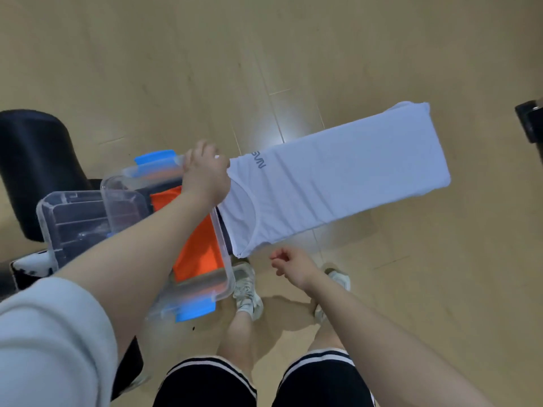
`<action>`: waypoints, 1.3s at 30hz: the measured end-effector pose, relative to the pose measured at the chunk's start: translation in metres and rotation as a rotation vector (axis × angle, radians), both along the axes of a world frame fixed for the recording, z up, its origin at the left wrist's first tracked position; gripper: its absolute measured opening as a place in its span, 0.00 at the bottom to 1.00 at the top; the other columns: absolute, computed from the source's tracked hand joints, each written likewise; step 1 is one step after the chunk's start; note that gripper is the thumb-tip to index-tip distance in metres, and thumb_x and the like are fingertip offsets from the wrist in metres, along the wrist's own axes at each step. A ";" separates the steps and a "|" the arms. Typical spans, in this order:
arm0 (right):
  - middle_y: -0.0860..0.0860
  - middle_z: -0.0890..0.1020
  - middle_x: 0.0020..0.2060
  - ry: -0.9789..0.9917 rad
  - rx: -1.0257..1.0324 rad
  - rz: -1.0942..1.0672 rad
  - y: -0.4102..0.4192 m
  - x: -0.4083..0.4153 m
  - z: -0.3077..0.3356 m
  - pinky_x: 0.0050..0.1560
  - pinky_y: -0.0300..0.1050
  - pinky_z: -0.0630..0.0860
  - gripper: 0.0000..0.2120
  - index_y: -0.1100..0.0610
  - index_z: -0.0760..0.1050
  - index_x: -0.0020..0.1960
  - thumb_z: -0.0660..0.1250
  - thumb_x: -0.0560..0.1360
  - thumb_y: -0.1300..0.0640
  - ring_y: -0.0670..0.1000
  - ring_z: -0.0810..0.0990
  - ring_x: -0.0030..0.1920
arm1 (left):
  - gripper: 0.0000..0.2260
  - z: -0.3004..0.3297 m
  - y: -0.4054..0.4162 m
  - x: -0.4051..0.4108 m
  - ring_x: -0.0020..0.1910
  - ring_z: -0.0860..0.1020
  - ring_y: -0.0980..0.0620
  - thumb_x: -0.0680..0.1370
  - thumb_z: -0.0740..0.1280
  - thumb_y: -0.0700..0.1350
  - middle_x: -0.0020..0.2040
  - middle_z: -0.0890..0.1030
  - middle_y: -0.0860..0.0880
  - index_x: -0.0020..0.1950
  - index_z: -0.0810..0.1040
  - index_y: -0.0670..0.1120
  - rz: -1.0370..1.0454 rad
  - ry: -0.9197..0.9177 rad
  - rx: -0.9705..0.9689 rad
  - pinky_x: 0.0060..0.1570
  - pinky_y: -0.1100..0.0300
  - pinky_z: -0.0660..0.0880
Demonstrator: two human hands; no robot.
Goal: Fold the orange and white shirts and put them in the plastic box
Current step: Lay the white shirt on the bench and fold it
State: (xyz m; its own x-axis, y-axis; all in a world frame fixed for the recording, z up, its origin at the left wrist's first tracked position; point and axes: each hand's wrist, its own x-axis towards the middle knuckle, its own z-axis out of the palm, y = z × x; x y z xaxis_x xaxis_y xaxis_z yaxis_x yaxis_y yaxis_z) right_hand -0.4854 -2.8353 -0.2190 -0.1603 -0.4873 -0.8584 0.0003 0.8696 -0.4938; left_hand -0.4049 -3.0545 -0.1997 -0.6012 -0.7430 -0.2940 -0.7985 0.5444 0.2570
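My left hand (205,174) grips the collar end of the white shirt (338,177), which is folded into a long strip and stretches out to the right above the floor. Grey lettering shows near the collar. My right hand (291,267) hangs below the shirt's near corner, fingers loosely curled, holding nothing. The clear plastic box (226,259) with blue clips stands under my left arm. The folded orange shirt (199,254) lies inside it, partly hidden by my forearm.
The box's clear lid (85,218) leans at the box's left side. A black chair (35,165) stands behind it at the left. My legs and white sneakers (246,292) are on the wooden floor below. A dark object (530,121) sits at the right edge.
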 end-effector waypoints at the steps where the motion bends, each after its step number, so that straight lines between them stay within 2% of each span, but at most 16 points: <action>1: 0.51 0.75 0.38 0.009 0.012 -0.028 0.006 -0.011 0.003 0.34 0.33 0.69 0.05 0.58 0.72 0.49 0.59 0.75 0.65 0.50 0.73 0.35 | 0.19 -0.002 0.012 -0.004 0.63 0.69 0.35 0.66 0.55 0.40 0.57 0.76 0.33 0.49 0.80 0.35 -0.014 0.040 0.052 0.59 0.47 0.64; 4: 0.51 0.76 0.38 0.036 0.071 -0.103 0.030 -0.047 0.006 0.33 0.36 0.67 0.05 0.57 0.72 0.47 0.59 0.76 0.64 0.48 0.72 0.33 | 0.17 -0.004 0.053 -0.023 0.61 0.71 0.39 0.72 0.55 0.43 0.57 0.77 0.38 0.54 0.79 0.38 0.026 0.041 0.244 0.59 0.50 0.68; 8: 0.51 0.76 0.36 0.025 0.128 -0.145 0.063 -0.096 0.007 0.33 0.38 0.67 0.05 0.58 0.72 0.47 0.58 0.77 0.63 0.48 0.73 0.33 | 0.12 -0.007 0.116 -0.048 0.55 0.75 0.45 0.78 0.59 0.40 0.54 0.78 0.44 0.60 0.75 0.41 0.244 0.036 0.609 0.53 0.59 0.70; 11: 0.52 0.75 0.36 -0.003 0.146 -0.158 0.081 -0.134 0.002 0.34 0.40 0.67 0.05 0.60 0.71 0.49 0.57 0.78 0.62 0.50 0.73 0.32 | 0.08 -0.025 0.166 -0.065 0.52 0.77 0.45 0.77 0.60 0.40 0.52 0.79 0.43 0.52 0.77 0.43 0.565 0.101 0.784 0.53 0.60 0.72; 13: 0.52 0.76 0.36 -0.022 0.150 -0.157 0.089 -0.159 -0.003 0.34 0.40 0.68 0.05 0.59 0.71 0.46 0.57 0.78 0.62 0.50 0.73 0.32 | 0.07 -0.035 0.194 -0.081 0.42 0.77 0.46 0.78 0.59 0.39 0.44 0.79 0.42 0.42 0.74 0.45 0.869 0.249 0.924 0.40 0.63 0.74; 14: 0.53 0.76 0.37 -0.032 0.153 -0.166 0.090 -0.169 -0.007 0.34 0.40 0.68 0.06 0.57 0.72 0.45 0.57 0.78 0.61 0.50 0.73 0.32 | 0.07 -0.039 0.205 -0.088 0.37 0.75 0.49 0.79 0.58 0.38 0.41 0.77 0.43 0.42 0.73 0.45 1.025 0.309 0.990 0.34 0.65 0.71; 15: 0.53 0.76 0.38 -0.040 0.156 -0.177 0.093 -0.180 -0.013 0.35 0.40 0.69 0.07 0.57 0.72 0.44 0.57 0.78 0.61 0.50 0.73 0.32 | 0.06 -0.046 0.217 -0.094 0.35 0.73 0.52 0.79 0.58 0.39 0.42 0.76 0.44 0.44 0.71 0.45 1.167 0.362 1.035 0.33 0.66 0.69; 19: 0.54 0.76 0.40 -0.181 0.175 -0.468 0.094 -0.206 -0.047 0.35 0.40 0.69 0.07 0.60 0.71 0.53 0.55 0.79 0.62 0.50 0.73 0.34 | 0.03 -0.091 0.259 -0.119 0.40 0.76 0.53 0.79 0.59 0.39 0.54 0.75 0.43 0.51 0.66 0.44 1.613 0.729 0.981 0.43 0.63 0.71; 21: 0.54 0.77 0.41 -0.256 0.187 -0.586 0.089 -0.209 -0.070 0.37 0.41 0.71 0.09 0.60 0.70 0.57 0.55 0.80 0.61 0.51 0.74 0.36 | 0.11 -0.109 0.268 -0.136 0.48 0.77 0.50 0.79 0.60 0.40 0.57 0.73 0.43 0.60 0.63 0.45 1.775 0.941 1.021 0.53 0.58 0.72; 24: 0.55 0.78 0.48 -0.294 0.198 -0.705 0.081 -0.209 -0.114 0.52 0.46 0.75 0.11 0.61 0.70 0.60 0.56 0.80 0.60 0.55 0.78 0.50 | 0.22 -0.138 0.267 -0.155 0.70 0.67 0.46 0.80 0.60 0.42 0.68 0.69 0.45 0.71 0.56 0.50 1.791 1.142 1.129 0.70 0.51 0.59; 26: 0.56 0.76 0.50 -0.354 0.188 -0.824 0.076 -0.212 -0.140 0.59 0.46 0.72 0.10 0.61 0.69 0.59 0.55 0.80 0.64 0.56 0.77 0.56 | 0.27 -0.165 0.265 -0.159 0.73 0.63 0.49 0.79 0.61 0.42 0.72 0.66 0.48 0.74 0.52 0.49 1.727 1.191 1.155 0.71 0.51 0.56; 29: 0.52 0.75 0.43 -0.466 0.134 -0.958 0.066 -0.212 -0.170 0.57 0.44 0.69 0.10 0.59 0.71 0.45 0.53 0.78 0.67 0.50 0.74 0.46 | 0.23 -0.196 0.262 -0.159 0.71 0.65 0.53 0.78 0.62 0.39 0.71 0.69 0.49 0.71 0.58 0.44 1.649 1.257 1.186 0.70 0.52 0.55; 32: 0.49 0.73 0.39 -0.537 0.059 -1.001 0.064 -0.212 -0.182 0.62 0.45 0.64 0.12 0.57 0.71 0.39 0.53 0.75 0.68 0.49 0.72 0.48 | 0.04 -0.211 0.266 -0.155 0.69 0.68 0.51 0.78 0.61 0.40 0.58 0.77 0.51 0.50 0.70 0.47 1.600 1.345 1.231 0.70 0.51 0.57; 33: 0.48 0.74 0.37 -0.558 0.036 -1.012 0.065 -0.213 -0.183 0.62 0.45 0.64 0.12 0.57 0.71 0.38 0.54 0.75 0.67 0.48 0.72 0.47 | 0.04 -0.213 0.269 -0.152 0.67 0.70 0.50 0.78 0.60 0.41 0.54 0.78 0.53 0.46 0.70 0.49 1.586 1.364 1.237 0.69 0.51 0.58; 36: 0.47 0.75 0.36 -0.533 0.025 -0.979 0.076 -0.215 -0.171 0.56 0.42 0.67 0.11 0.54 0.72 0.38 0.58 0.77 0.62 0.46 0.74 0.42 | 0.07 -0.210 0.285 -0.141 0.57 0.78 0.55 0.80 0.58 0.43 0.56 0.80 0.53 0.55 0.73 0.50 1.549 1.423 1.269 0.64 0.55 0.67; 39: 0.46 0.76 0.37 -0.426 0.106 -0.929 0.093 -0.216 -0.158 0.45 0.38 0.68 0.08 0.52 0.73 0.40 0.61 0.78 0.56 0.44 0.73 0.38 | 0.08 -0.199 0.301 -0.133 0.49 0.81 0.56 0.79 0.58 0.44 0.50 0.83 0.55 0.55 0.75 0.51 1.609 1.336 1.280 0.56 0.55 0.72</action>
State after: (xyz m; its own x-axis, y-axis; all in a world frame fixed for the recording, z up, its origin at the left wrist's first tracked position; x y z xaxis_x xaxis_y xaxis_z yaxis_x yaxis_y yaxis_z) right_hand -0.7015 -2.7425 -0.3774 -0.1073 -0.2452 -0.9635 0.8527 0.4757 -0.2160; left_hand -0.5379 -2.7538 -0.3983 -0.1709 -0.4604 -0.8711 0.5224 -0.7919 0.3161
